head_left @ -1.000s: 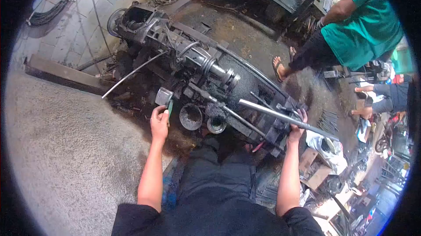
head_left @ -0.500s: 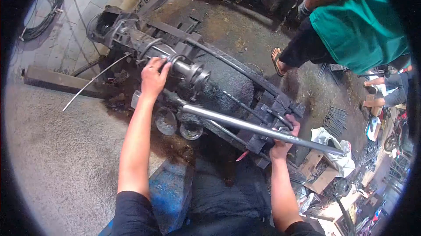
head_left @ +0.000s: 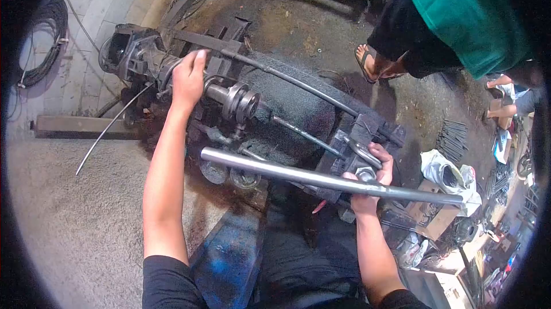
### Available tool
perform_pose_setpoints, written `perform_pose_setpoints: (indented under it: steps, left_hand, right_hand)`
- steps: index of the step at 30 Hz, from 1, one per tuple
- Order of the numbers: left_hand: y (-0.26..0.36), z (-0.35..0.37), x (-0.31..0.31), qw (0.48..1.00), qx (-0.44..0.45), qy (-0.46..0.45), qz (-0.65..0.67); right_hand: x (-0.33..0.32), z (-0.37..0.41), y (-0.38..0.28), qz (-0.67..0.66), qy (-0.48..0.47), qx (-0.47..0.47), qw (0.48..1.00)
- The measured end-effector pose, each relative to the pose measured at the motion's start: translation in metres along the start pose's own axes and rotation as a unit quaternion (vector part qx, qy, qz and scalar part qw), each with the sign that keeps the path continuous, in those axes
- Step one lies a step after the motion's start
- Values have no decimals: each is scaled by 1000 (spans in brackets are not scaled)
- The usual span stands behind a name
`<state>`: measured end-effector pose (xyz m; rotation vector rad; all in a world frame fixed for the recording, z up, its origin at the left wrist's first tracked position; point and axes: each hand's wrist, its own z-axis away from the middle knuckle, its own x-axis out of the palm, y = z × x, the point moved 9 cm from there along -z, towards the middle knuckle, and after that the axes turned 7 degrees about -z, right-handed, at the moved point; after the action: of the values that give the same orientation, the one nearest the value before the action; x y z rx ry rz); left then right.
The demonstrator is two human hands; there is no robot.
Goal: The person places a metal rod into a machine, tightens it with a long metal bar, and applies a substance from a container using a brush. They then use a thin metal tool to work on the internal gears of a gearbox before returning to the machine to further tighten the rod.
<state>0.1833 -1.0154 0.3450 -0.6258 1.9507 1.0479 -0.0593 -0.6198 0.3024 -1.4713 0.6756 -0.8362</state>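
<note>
My left hand (head_left: pixel 188 81) is over the dark metal machine head (head_left: pixel 138 53), its fingers apart and raised near a ring on the shaft. Right of it, the shaft ends in a round flange (head_left: pixel 244 104). My right hand (head_left: pixel 372 180) grips a long shiny metal bar (head_left: pixel 298 177), which slants across in front of the machine's frame. A nut-like metal piece (head_left: pixel 365 173) sits between the fingers of that hand, beside a short curved handle (head_left: pixel 365 155).
A person in a green shirt (head_left: pixel 459 16) stands at the upper right, a sandalled foot (head_left: pixel 365 62) near the frame. Metal rods (head_left: pixel 453 136), a white bag (head_left: pixel 447 174) and an open carton (head_left: pixel 427 211) lie on the right. Coiled cable (head_left: pixel 49 39) hangs at the left.
My left hand has lifted slightly away from the ring on the shaft, its fingers more upright. The bar in my right hand has shifted lower and its left end further left in view.
</note>
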Motion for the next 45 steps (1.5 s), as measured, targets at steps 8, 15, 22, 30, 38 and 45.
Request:
perform_pose_setpoints:
  steps: [8,15,22,30,38,45]
  left_hand:
    - [-4,7,59,951,3,-273,143]
    - [-16,11,54,946,-54,-203,247]
    - [-11,8,51,957,-31,-191,218]
    - [-13,8,49,959,-32,-171,226]
    - [-14,7,49,955,-37,-170,239]
    - [-6,7,47,960,-21,-166,224]
  right_hand:
    - [10,-1,4,11,0,-13,1000]
    - [23,-5,2,46,-17,-13,999]
    - [37,-5,7,27,-20,14,999]
    - [41,-7,7,1,-24,4,1000]
    - [48,-5,7,30,-53,-9,998]
    - [51,-8,5,61,-64,-25,996]
